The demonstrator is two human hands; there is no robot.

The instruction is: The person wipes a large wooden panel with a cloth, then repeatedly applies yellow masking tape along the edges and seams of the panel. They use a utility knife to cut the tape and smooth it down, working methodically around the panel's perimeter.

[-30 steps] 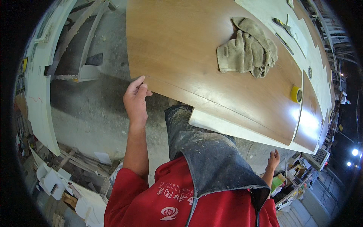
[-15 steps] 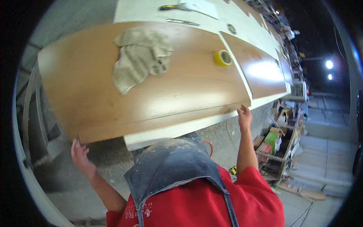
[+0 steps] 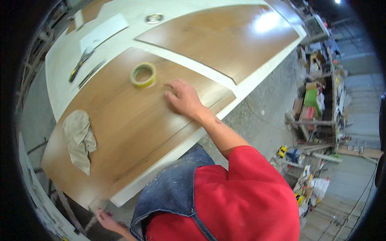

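A brown wood-grain panel (image 3: 120, 132) lies on a white worktop (image 3: 132, 192), with a thin dark line along its near side. My right hand (image 3: 183, 97) is over the panel, fingers partly bent and apart, just right of a roll of yellow tape (image 3: 144, 75) and not clearly touching it. At the panel's near left corner my left hand (image 3: 106, 220) is closed around something small and blurred that I cannot make out. A crumpled beige cloth (image 3: 80, 138) rests on the panel's left part.
Another brown panel (image 3: 225, 38) lies beyond a narrow gap. Across the worktop are a putty knife (image 3: 81, 64), a thin metal strip (image 3: 91, 74), a white sheet (image 3: 105, 32) and a round metallic item (image 3: 154, 18). A cluttered shelf (image 3: 317, 104) stands at right.
My right hand has left the panel's near right edge and moved inward toward the tape. My left hand stays at the near left corner. The view has turned and shifted right.
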